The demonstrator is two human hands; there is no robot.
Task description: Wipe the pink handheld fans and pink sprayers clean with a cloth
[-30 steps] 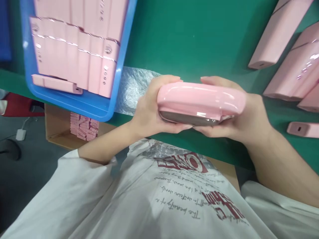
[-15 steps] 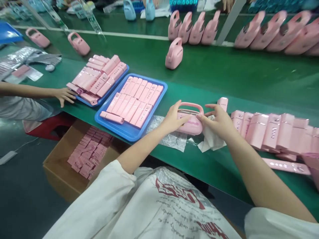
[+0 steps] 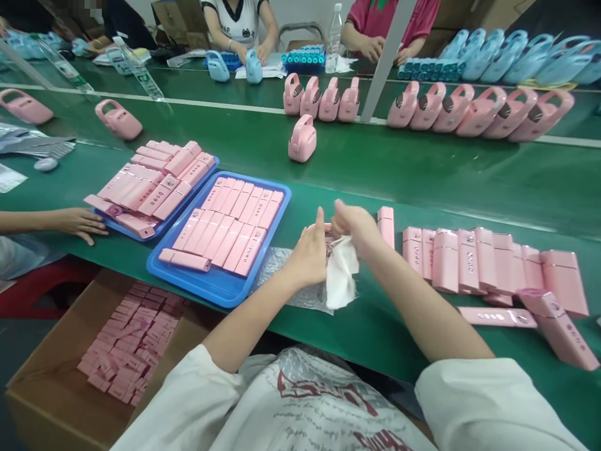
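My left hand (image 3: pixel 306 255) grips a small pink case with a loop handle (image 3: pixel 327 229). Most of the case is hidden behind my fingers and the cloth. My right hand (image 3: pixel 355 227) is closed on a white cloth (image 3: pixel 342 273), which hangs down against the case. Under my hands lies a clear plastic bag (image 3: pixel 277 275) on the green bench. Just right of my right hand stands a pink rectangular block (image 3: pixel 385 227).
Two blue trays, the nearer one (image 3: pixel 216 289) with pink blocks, stand to the left beside a co-worker's hand (image 3: pixel 81 224). More pink blocks (image 3: pixel 445 262) lie right. A cardboard box (image 3: pixel 49 391) is below. Pink handled cases (image 3: pixel 303 139) stand beyond.
The pink case, earlier facing me between both hands, is now turned and largely covered. My right hand has brought the white cloth up against it. The head view has shifted.
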